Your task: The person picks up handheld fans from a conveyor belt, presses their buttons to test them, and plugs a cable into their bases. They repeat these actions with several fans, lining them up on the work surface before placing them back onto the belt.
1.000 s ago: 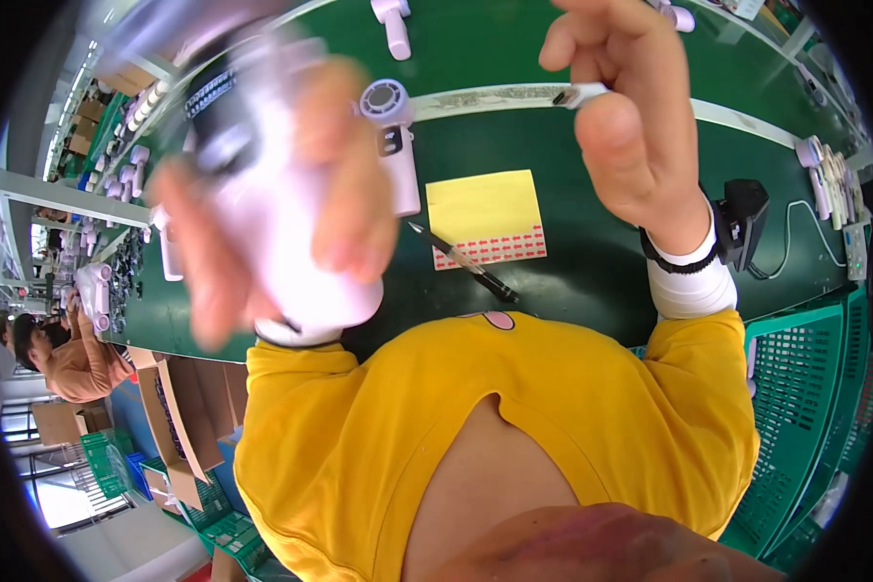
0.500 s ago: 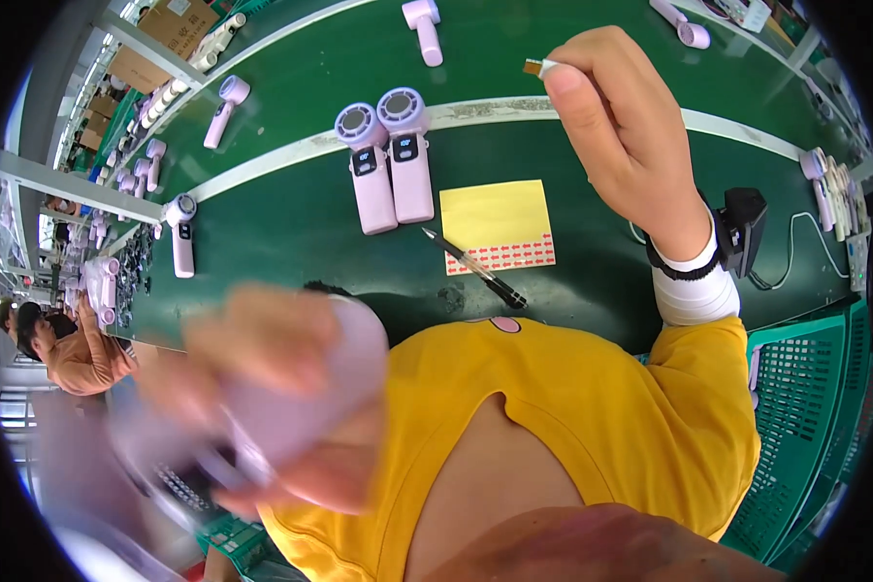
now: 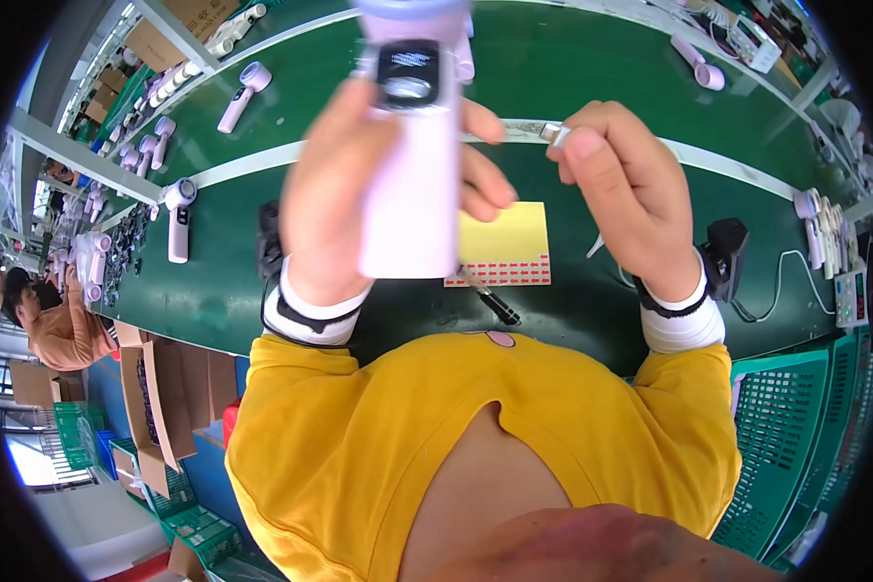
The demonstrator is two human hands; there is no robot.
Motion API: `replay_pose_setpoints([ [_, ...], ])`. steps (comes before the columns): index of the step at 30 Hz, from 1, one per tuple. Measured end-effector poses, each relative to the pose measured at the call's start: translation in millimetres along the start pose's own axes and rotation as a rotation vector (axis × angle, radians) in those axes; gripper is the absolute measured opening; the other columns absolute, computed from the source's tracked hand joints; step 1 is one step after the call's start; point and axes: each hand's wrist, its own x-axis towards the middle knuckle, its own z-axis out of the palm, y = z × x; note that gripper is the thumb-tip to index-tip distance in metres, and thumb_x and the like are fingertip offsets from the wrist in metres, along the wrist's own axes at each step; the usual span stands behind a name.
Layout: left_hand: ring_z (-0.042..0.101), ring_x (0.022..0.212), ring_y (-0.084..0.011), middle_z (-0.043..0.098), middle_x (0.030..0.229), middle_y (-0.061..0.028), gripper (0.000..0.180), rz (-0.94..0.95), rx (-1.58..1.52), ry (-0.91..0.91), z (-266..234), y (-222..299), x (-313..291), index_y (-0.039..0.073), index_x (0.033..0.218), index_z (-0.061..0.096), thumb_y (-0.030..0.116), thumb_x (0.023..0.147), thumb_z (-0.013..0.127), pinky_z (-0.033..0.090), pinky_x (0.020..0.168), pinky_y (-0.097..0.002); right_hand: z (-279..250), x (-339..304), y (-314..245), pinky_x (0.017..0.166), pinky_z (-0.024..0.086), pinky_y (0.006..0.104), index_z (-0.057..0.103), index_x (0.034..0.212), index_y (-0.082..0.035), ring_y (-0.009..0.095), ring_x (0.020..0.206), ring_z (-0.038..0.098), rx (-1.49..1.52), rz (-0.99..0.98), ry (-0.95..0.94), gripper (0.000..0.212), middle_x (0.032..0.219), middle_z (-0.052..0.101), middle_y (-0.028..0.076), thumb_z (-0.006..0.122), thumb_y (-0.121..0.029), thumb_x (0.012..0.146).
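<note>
My left hand [image 3: 330,184] is closed around a lilac handheld fan [image 3: 409,194], raised upright above the bench, its dark display facing me. The fan's head runs off the top of the picture. Beyond the fan's right side, the fingertips of this hand show. My right hand [image 3: 626,189] pinches a small cable plug [image 3: 554,133] with a metal tip, pointing left toward the fan but apart from it. Under the hands lies a yellow sheet [image 3: 514,233] with rows of red arrow stickers. A black pen [image 3: 492,299] rests across its lower edge, partly hidden by the fan.
More lilac fans, such as one [image 3: 244,96] at far left and another [image 3: 696,63] at far right, lie on the green bench [image 3: 233,291]. A pale rail [image 3: 727,160] crosses it. Green crates [image 3: 781,427] stand at right, an open carton [image 3: 165,407] at left. A co-worker [image 3: 53,325] is beyond.
My left hand has brought the fan up from the lower left to in front of me, over the bench. My right hand has lowered slightly, still pinching the plug.
</note>
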Motion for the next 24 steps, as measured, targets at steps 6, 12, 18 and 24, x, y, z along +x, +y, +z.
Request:
replay_pose_setpoints([
  [6, 0.062, 0.066, -0.0284, 0.057, 0.089, -0.0222, 0.039, -0.092, -0.118, -0.254, 2, -24, 3, -0.006, 0.116, 0.033, 0.008, 0.080, 0.037, 0.052, 0.057, -0.0356, 1, 0, -5, 0.051, 0.037, 0.0248, 0.052, 0.078, -0.002, 0.012, 0.055, 0.045, 0.158, -0.027, -0.062, 0.019, 0.068, 0.054, 0.005, 0.048, -0.016, 0.091],
  [12, 0.060, 0.068, -0.0258, 0.056, 0.091, -0.0201, 0.047, -0.063, 0.011, -0.345, -2, -24, 8, -0.004, 0.124, 0.027, 0.008, 0.079, 0.038, 0.050, 0.060, -0.0335, -15, 2, -1, 0.050, 0.037, 0.0257, 0.051, 0.075, -0.002, 0.016, 0.055, 0.047, 0.154, -0.058, -0.258, 0.023, 0.067, 0.056, 0.007, 0.048, -0.019, 0.091],
  [18, 0.058, 0.079, -0.0243, 0.050, 0.105, -0.0165, 0.051, 0.064, 0.238, -0.288, -5, -35, 7, -0.005, 0.126, 0.028, 0.017, 0.080, 0.039, 0.047, 0.072, -0.0327, -14, 3, -9, 0.050, 0.038, 0.0268, 0.052, 0.074, -0.002, 0.021, 0.053, 0.049, -0.113, -0.106, -0.207, 0.022, 0.063, 0.053, 0.008, 0.050, -0.018, 0.089],
  [24, 0.056, 0.085, -0.0233, 0.046, 0.113, -0.0145, 0.055, 0.203, 0.493, -0.233, -9, -46, 9, -0.004, 0.127, 0.028, 0.023, 0.081, 0.040, 0.045, 0.078, -0.0320, 9, -5, -2, 0.050, 0.040, 0.0279, 0.052, 0.074, -0.003, 0.021, 0.054, 0.052, -0.197, -0.146, 0.018, 0.021, 0.061, 0.052, 0.006, 0.049, -0.017, 0.089],
])
